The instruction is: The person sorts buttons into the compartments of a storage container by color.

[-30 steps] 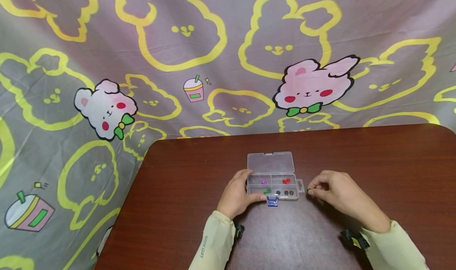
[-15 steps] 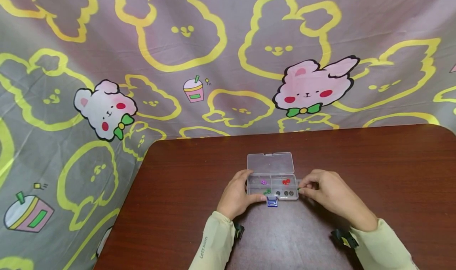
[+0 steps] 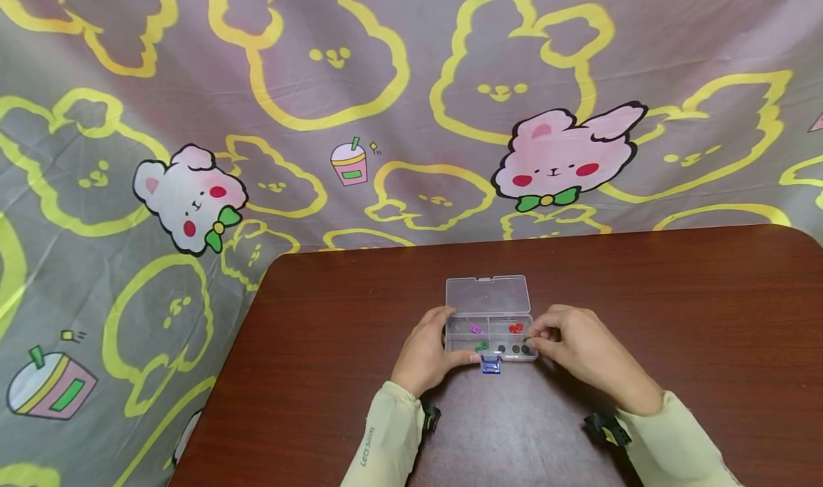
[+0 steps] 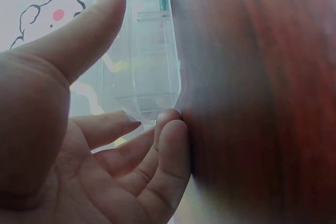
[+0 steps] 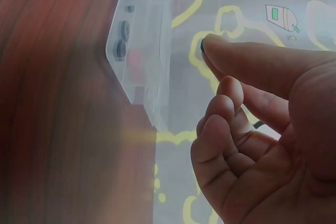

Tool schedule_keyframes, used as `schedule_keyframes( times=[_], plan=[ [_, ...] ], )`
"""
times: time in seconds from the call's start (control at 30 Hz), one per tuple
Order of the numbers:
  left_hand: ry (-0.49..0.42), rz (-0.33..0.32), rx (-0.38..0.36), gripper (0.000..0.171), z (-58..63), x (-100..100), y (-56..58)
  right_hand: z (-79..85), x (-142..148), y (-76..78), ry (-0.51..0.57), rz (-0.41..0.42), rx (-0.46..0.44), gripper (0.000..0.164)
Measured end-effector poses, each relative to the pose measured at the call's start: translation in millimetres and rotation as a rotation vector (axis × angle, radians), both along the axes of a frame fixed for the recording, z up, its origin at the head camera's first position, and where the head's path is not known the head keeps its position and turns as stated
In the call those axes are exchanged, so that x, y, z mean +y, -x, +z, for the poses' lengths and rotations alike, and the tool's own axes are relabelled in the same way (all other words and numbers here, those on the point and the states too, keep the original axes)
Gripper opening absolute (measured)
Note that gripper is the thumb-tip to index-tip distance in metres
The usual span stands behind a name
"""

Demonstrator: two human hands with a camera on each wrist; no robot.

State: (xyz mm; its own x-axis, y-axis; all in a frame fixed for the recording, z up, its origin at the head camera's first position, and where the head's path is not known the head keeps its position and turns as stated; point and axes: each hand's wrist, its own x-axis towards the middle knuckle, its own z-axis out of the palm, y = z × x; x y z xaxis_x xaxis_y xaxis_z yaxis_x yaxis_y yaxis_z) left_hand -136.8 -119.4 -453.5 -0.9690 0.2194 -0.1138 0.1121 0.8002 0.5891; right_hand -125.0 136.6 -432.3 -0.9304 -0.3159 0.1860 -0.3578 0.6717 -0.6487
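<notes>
A clear plastic divided box [image 3: 459, 325] lies on the table with its lid [image 3: 487, 295] folded back. My left hand [image 3: 421, 355] grips its left end, thumb along the front wall and fingers at the back corner. Purple buttons [image 3: 476, 329] sit in the back left compartment, red buttons [image 3: 516, 328] back right, green buttons [image 3: 482, 346] front left and several dark buttons [image 3: 516, 349] front right. Between thumb and index fingertip my right hand [image 3: 575, 340] pinches a small green button [image 5: 202, 45], mostly hidden, over the box's right end.
A blue latch [image 3: 491, 364] hangs off the box's front edge. The brown wooden table [image 3: 341, 330] extends on all sides of it. Behind the table hangs a printed cloth [image 3: 411, 101].
My right hand has moved left with the green button, from beside the box to over its right end. The left hand and the box stay practically still.
</notes>
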Motion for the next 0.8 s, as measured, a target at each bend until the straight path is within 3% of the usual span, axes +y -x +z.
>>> schedule_keyframes(
  times=[0.8],
  plan=[
    [0.005, -0.024, 0.014, 0.087, -0.1, -0.8, 0.8, -4.1, -25.3, 5.9, 0.024, 0.031, 0.040, 0.005]
  ],
)
